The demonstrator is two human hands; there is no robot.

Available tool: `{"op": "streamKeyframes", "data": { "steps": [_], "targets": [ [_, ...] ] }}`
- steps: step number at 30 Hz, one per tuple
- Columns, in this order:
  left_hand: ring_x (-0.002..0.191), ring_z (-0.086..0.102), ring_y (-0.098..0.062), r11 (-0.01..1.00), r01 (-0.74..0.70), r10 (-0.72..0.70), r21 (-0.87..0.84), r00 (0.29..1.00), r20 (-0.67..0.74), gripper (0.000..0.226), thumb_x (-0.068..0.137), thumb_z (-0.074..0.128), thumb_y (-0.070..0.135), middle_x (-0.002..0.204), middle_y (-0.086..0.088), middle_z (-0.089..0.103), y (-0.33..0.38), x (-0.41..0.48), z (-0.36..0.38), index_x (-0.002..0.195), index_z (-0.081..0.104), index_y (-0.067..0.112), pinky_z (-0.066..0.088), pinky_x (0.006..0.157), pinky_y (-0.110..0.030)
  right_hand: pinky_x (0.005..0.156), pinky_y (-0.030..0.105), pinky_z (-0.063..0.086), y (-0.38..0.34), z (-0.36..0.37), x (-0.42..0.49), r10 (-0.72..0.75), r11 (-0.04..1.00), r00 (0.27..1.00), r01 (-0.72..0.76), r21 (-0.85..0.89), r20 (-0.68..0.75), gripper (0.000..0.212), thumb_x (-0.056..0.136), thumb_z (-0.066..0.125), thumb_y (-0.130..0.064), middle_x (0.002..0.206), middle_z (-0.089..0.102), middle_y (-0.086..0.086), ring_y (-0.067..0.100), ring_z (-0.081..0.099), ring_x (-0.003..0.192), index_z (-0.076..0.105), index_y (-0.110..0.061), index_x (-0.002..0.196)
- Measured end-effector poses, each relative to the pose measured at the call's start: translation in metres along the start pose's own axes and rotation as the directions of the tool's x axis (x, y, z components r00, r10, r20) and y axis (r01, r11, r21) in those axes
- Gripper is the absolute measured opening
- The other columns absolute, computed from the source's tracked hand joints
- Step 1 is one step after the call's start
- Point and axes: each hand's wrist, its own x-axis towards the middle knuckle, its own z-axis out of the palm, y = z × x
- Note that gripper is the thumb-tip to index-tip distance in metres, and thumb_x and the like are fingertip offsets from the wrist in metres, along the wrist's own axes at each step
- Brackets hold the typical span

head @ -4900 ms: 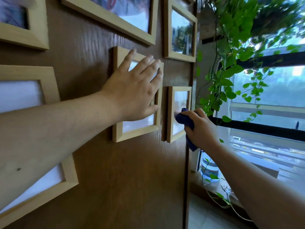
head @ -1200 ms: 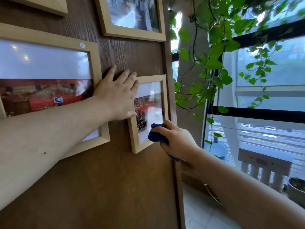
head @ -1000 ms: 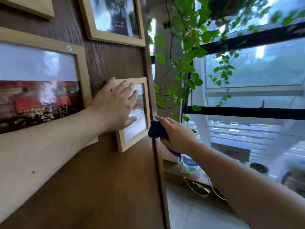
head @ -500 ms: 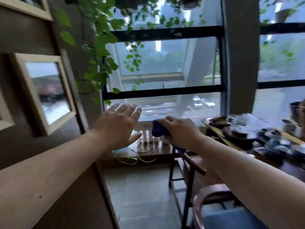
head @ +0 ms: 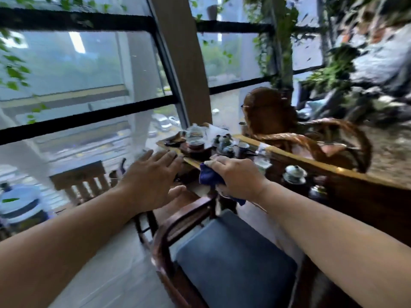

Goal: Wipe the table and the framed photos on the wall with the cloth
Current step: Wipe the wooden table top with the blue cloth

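Tea room: tea set [head: 200,141], wooden chairs [head: 200,241]

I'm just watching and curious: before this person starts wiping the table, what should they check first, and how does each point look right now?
1. Cloth in hand: ok. The right hand grips the blue cloth.
2. Other hand free: ok. The left hand is open and holds nothing.
3. Hands at the table: not ok. Both hang in the air short of the table.
4. Bare surface to wipe: not ok. Tea ware crowds it, including a glass teapot and a lidded cup.
5. Way in: not ok. A chair with a blue cushion stands between the person and the table.
6. Where the dirt is: cannot tell; the picture is blurred.
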Motion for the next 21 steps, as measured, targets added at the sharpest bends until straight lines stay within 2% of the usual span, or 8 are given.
{"op": "streamKeyframes", "data": {
  "steps": [5,12,17,21],
  "targets": [
    [0.120,0.057,-0.032,0.979,-0.133,0.129,-0.152,0.991,-0.037,0.080,0.079,0.040,0.063,0.134,-0.014,0.059,0.122,0.062,0.011,0.133,0.052,0.006,0.046,0.099,-0.043,0.056,0.034,0.051,0.079,0.004,-0.126,0.221,0.975,0.974,-0.220,-0.023,0.042,0.051,0.073,0.064,-0.030,0.103,0.066,0.003,0.030,0.067,0.077,0.056,-0.019,0.123],
    [0.138,0.039,-0.027,0.923,-0.270,0.275,-0.275,0.961,-0.022,0.081,0.084,0.041,0.062,0.149,-0.009,0.043,0.271,0.117,0.027,0.145,0.037,0.010,0.034,0.110,-0.039,0.060,0.038,0.053,0.158,0.017,-0.285,0.445,0.893,0.882,-0.449,-0.011,0.155,0.052,0.077,0.063,-0.030,0.110,0.064,0.001,0.028,0.066,0.089,0.053,-0.021,0.127],
    [0.140,0.035,-0.026,0.877,-0.353,0.374,-0.326,0.927,0.000,0.081,0.085,0.046,0.062,0.152,-0.008,0.039,0.359,0.147,0.043,0.148,0.032,0.012,0.030,0.112,-0.040,0.058,0.035,0.049,0.201,0.033,-0.381,0.612,0.788,0.769,-0.612,-0.061,0.187,0.050,0.080,0.061,-0.030,0.107,0.062,0.001,0.027,0.064,0.085,0.050,-0.023,0.129],
    [0.138,0.037,-0.028,0.839,-0.406,0.447,-0.363,0.894,0.034,0.078,0.085,0.052,0.058,0.150,-0.009,0.042,0.427,0.168,0.063,0.146,0.035,0.011,0.031,0.111,-0.040,0.057,0.039,0.051,0.231,0.055,-0.465,0.728,0.680,0.646,-0.724,-0.120,0.229,0.048,0.078,0.062,-0.029,0.105,0.060,0.001,0.029,0.063,0.085,0.051,-0.024,0.125]
  ]
}}
